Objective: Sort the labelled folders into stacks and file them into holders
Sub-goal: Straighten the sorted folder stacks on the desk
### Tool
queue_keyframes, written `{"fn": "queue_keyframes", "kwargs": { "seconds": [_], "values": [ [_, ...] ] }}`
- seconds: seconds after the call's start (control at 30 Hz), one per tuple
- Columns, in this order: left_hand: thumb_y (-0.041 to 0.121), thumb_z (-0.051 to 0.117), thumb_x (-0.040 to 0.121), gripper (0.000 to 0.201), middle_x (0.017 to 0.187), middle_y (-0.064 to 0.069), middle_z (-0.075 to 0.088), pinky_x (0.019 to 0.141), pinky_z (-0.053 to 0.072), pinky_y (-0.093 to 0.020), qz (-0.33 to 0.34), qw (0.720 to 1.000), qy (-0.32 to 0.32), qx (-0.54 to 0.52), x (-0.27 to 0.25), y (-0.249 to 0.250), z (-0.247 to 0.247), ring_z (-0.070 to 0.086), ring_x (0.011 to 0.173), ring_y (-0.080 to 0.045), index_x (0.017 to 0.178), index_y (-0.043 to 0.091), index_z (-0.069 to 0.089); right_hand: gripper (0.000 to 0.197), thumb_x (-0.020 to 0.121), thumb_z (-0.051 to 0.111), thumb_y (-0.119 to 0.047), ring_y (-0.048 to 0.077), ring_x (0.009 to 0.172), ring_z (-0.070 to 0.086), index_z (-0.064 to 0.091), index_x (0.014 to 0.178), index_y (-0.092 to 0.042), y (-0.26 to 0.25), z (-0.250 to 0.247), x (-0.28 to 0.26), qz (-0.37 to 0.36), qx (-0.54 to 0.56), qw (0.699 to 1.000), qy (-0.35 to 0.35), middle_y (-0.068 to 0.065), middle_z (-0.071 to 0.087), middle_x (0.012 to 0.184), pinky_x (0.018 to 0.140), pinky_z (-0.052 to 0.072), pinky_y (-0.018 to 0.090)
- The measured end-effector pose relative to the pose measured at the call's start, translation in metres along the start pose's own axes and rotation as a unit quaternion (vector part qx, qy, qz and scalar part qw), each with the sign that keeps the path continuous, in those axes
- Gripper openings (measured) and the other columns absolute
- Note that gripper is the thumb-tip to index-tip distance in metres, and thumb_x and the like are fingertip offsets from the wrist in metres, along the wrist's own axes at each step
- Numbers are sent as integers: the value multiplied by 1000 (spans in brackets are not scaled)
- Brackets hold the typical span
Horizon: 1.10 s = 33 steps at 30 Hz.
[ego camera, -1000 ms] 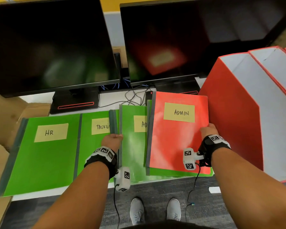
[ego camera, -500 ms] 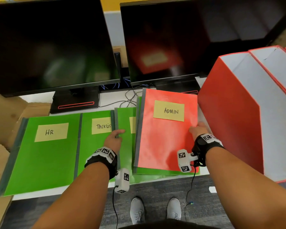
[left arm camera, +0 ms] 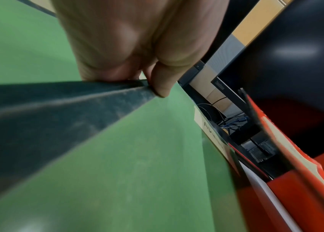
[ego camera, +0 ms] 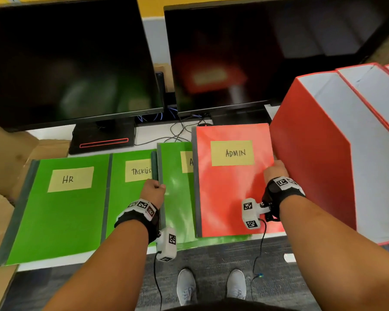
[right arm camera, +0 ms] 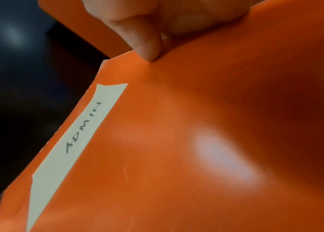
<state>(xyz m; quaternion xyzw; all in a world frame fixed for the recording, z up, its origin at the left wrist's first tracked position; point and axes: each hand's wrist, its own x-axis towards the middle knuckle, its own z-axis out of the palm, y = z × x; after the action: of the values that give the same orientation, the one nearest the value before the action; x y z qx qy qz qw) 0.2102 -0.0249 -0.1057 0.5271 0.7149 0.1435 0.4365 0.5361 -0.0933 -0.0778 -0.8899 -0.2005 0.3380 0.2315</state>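
From the head camera, a white desk [ego camera: 54, 262] is carrying two dark monitors [ego camera: 234, 52] at the back, and in front of them the red ADMIN folder [ego camera: 229, 194] is lying on a green folder [ego camera: 177, 198], with the green TASKLIST folder [ego camera: 130, 198] and HR folder [ego camera: 58, 209] further to its left and the red file holders [ego camera: 319, 153] just to its right. In the left wrist camera, the left hand [left arm camera: 137, 39] is pinching the dark spine of that green folder [left arm camera: 117, 157], thumb on top, left of the red ADMIN folder [left arm camera: 305, 164]. In the right wrist camera, the right hand [right arm camera: 167, 20] is pinching the right edge of the red ADMIN folder [right arm camera: 176, 141], thumb pressing on its cover.
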Motion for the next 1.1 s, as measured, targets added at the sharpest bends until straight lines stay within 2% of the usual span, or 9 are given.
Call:
{"fn": "queue_keyframes", "kwargs": {
  "seconds": [0.23, 0.43, 0.53, 0.6, 0.67, 0.8, 0.87, 0.97, 1.1],
  "values": [
    [5, 48, 94, 29, 73, -3, 46, 52, 37, -27, -11, 999, 20, -36, -3, 0, 1, 47, 58, -20, 121, 10, 38, 35, 97, 38, -6, 37, 122, 50, 51, 128, 5, 0, -16, 11, 58, -41, 997, -20, 21, 52, 133, 87, 43, 34],
    [-4, 45, 92, 46, 69, -5, 45, 48, 34, -24, -26, 995, 33, -85, 2, -4, 5, 40, 51, -18, 134, 10, 34, 36, 97, 40, -6, 36, 122, 49, 48, 130, 5, -2, -14, 2, 74, -11, 997, -13, 18, 52, 133, 97, 38, 38],
    [5, 47, 96, 54, 84, -11, 55, 55, 42, -28, -31, 993, 21, -108, -2, 2, 4, 51, 59, -23, 145, 14, 27, 42, 95, 49, -10, 32, 125, 48, 44, 135, 3, -4, -5, -11, 57, -24, 998, -13, 18, 50, 135, 103, 38, 33],
    [27, 41, 101, 49, 114, -15, 58, 83, 45, -33, -29, 994, -1, -105, -9, 11, 4, 59, 98, -33, 146, 13, 28, 41, 95, 48, -11, 31, 124, 49, 43, 134, 0, -7, 6, -20, 33, -32, 997, -58, 17, 50, 135, 88, 45, 28],
    [42, 42, 99, 55, 128, -10, 51, 96, 36, -33, -15, 994, -23, -105, -16, 15, 6, 49, 124, -31, 144, 13, 31, 39, 93, 48, -8, 31, 120, 51, 47, 132, -2, -10, 19, -27, -1, -20, 997, -74, 17, 52, 132, 75, 41, 23],
    [25, 64, 89, 65, 116, -9, 59, 95, 49, -45, 19, 991, -45, -122, -20, 20, 12, 60, 102, -30, 144, 16, 32, 30, 86, 53, -9, 30, 97, 59, 58, 115, -3, -15, 33, -31, -49, -14, 994, -98, 14, 60, 106, 74, 40, 26],
    [18, 61, 88, 55, 102, -8, 60, 90, 51, -49, 44, 990, -50, -123, -21, 30, 11, 60, 89, -29, 138, 20, 37, 42, 78, 61, -12, 32, 97, 60, 56, 120, -14, -17, 29, -33, -52, 18, 995, -84, 12, 53, 113, 79, 48, 31],
    [24, 60, 81, 45, 107, -7, 63, 91, 50, -56, 95, 979, -90, -157, -26, 50, 8, 63, 95, -33, 121, 38, 44, 74, 66, 68, -12, 31, 100, 58, 43, 134, -26, -21, 9, -37, -72, 64, 995, -42, 8, 49, 121, 89, 49, 37],
    [12, 56, 84, 39, 109, -12, 67, 89, 51, -58, 156, 957, -96, -226, -37, 82, 2, 64, 97, -32, 104, 45, 51, 72, 70, 66, 6, 25, 95, 61, 40, 132, -16, -34, -28, -37, -96, 267, 959, -21, 4, 62, 97, 80, 49, 31]
  ]
}}
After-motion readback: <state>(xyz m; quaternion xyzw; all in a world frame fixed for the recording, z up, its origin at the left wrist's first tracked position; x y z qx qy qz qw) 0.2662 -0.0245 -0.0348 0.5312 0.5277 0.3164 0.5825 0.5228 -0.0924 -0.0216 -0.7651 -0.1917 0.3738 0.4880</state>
